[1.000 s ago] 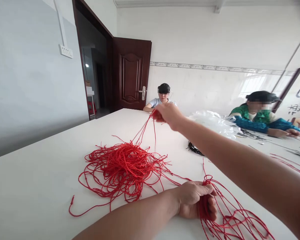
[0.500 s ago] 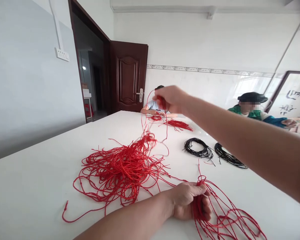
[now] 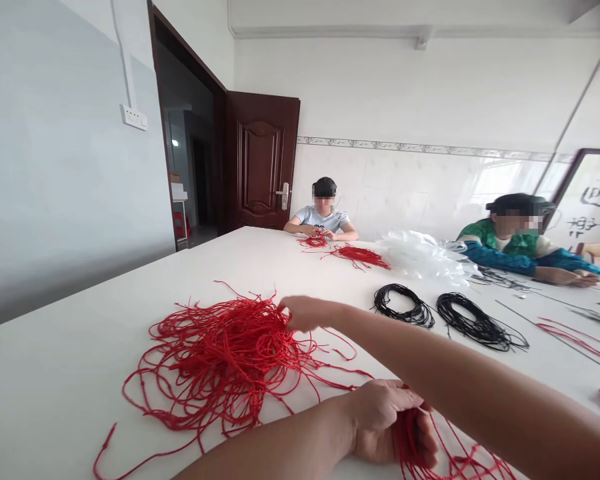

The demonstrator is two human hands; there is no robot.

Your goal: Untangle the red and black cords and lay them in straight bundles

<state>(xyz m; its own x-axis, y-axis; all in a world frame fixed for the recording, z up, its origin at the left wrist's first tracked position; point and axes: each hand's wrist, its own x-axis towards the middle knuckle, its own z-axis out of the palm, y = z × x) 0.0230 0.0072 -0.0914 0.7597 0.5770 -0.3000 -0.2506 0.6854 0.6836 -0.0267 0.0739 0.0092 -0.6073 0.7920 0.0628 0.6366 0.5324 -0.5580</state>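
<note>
A large tangled pile of red braided cords (image 3: 230,353) lies on the white table. My right hand (image 3: 304,313) reaches across to the pile's upper right side, its fingers closed on red cord there; the fingertips are partly hidden. Closer to me, my left hand (image 3: 393,423) is wrapped around a bundle of red cords (image 3: 411,440). The bundle's loose ends hang out below the fingers and spread to the right, partly behind my right forearm.
Two coils of black cord, a nearer one (image 3: 480,322) and another (image 3: 403,305), lie to the right. Clear plastic bags (image 3: 425,257) and more red cords (image 3: 363,256) are farther back. Two people sit at the table (image 3: 190,283), one across (image 3: 323,217), one at right (image 3: 517,237).
My right hand has come down from a raised position, where it held up a red cord, to the pile. My left hand keeps its grip on the bundle. The view has shifted slightly.
</note>
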